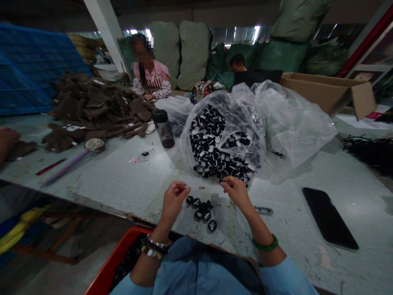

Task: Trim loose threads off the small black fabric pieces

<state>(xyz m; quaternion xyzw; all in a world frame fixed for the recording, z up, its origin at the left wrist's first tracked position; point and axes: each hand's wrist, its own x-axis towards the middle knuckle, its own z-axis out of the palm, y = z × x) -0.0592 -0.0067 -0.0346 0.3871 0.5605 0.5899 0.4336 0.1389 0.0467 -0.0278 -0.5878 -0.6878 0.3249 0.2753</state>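
Head view, items placed from the clear plastic bag (pixel 224 139), which sits open on a pale worktable (pixel 101 180) and is filled with small black-and-white round pieces (pixel 211 143).

Left hand (pixel 173 200): raised just in front of the bag, fingers curled, fingertips (pixel 186 189) drawn together; beaded bracelets at the wrist, blue sleeve. Cannot tell whether it grips anything.

Right hand (pixel 236 192): at the bag's near edge, fingertips (pixel 224 184) pinched and touching or just beside the bag; green bangle (pixel 265 245) at the wrist. Cannot tell whether it holds a piece.

Loose black round pieces (pixel 201 211): a small group on the table, nearer the body than the bag, between and just below both hands.

Metal clip (pixel 263 210): near the bag, on its right.

Black smartphone (pixel 328 218): lying flat, right of the bag.

Dark-capped bottle (pixel 163 130): upright, just left of the bag.

Brown fabric pieces (pixel 92 110): heaped, well left of the bag.

Red crate (pixel 119 258): below the table edge, nearer the body than the bag.

Seated co-worker in pink (pixel 150 73): beyond the bag, with green sacks (pixel 193 55) behind.

Cardboard box (pixel 325 92): beyond the bag, to the right.
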